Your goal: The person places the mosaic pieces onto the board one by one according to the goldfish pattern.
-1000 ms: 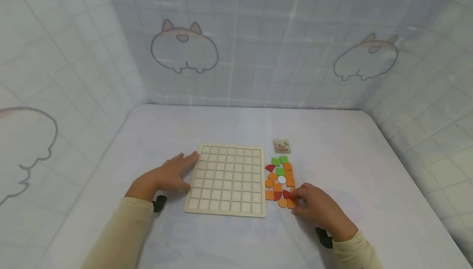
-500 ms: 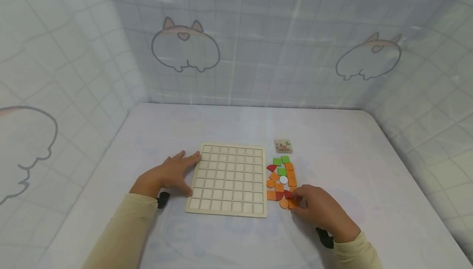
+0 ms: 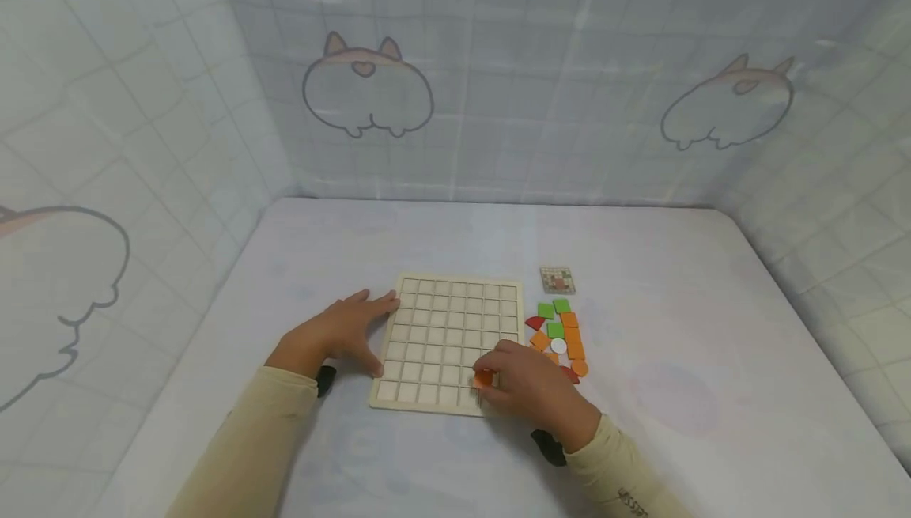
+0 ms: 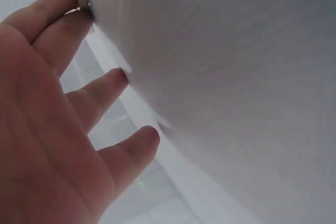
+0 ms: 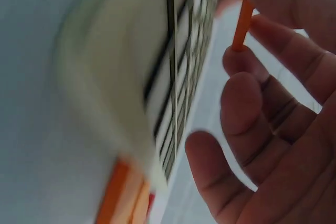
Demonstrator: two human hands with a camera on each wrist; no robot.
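A pale wooden grid board (image 3: 436, 334) lies flat on the table. My left hand (image 3: 343, 334) is spread at its left side, with fingertips (image 4: 63, 1) touching the board's edge. Over the lower right squares, my right hand (image 3: 530, 385) pinches an orange tile (image 3: 484, 378) between thumb and fingers. The right wrist view shows that orange tile (image 5: 242, 24) edge-on, so its full outline is hard to tell. Right of the board lie loose tiles: green squares (image 3: 555, 330), orange squares (image 3: 572, 336), a white disc (image 3: 558, 346) and red quarter-round pieces (image 3: 535, 323). My right hand hides some of them.
A small patterned card (image 3: 557, 280) lies beyond the loose tiles. White sheeting with line drawings rises as a wall (image 3: 541, 107) behind the table (image 3: 662, 289) and on both sides.
My right hand has moved left from the loose tiles to above the board's lower right, carrying an orange tile. My left hand stays at the board's left edge. The head view has shifted slightly.
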